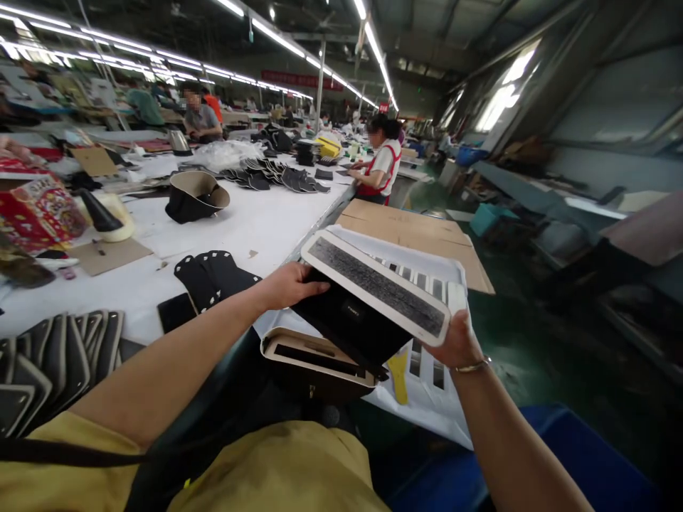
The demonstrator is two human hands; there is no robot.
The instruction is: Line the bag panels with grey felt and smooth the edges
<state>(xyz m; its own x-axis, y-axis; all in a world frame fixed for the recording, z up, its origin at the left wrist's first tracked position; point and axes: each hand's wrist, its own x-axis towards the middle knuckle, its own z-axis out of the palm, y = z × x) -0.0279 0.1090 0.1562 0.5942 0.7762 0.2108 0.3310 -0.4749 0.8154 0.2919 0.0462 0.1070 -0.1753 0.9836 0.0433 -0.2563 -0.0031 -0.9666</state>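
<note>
My left hand (291, 284) grips the near-left edge of a black flat piece (349, 323) and a white-framed panel with a dark strip (376, 284) lying on top of it. My right hand (456, 341), with a bracelet at the wrist, holds the panel's right end, fingers curled under it. Both are held over a beige tray (314, 363) with a dark slot and a white slotted sheet (435, 284). My arms reach out from a yellow top.
A long white worktable (256, 220) at left carries stacks of black cut pieces (213, 277), a black-and-tan hat-like piece (195, 195) and a red printed box (40, 210). Cardboard (416, 235) lies ahead. People work farther down the table. A blue bin (587, 469) sits low right.
</note>
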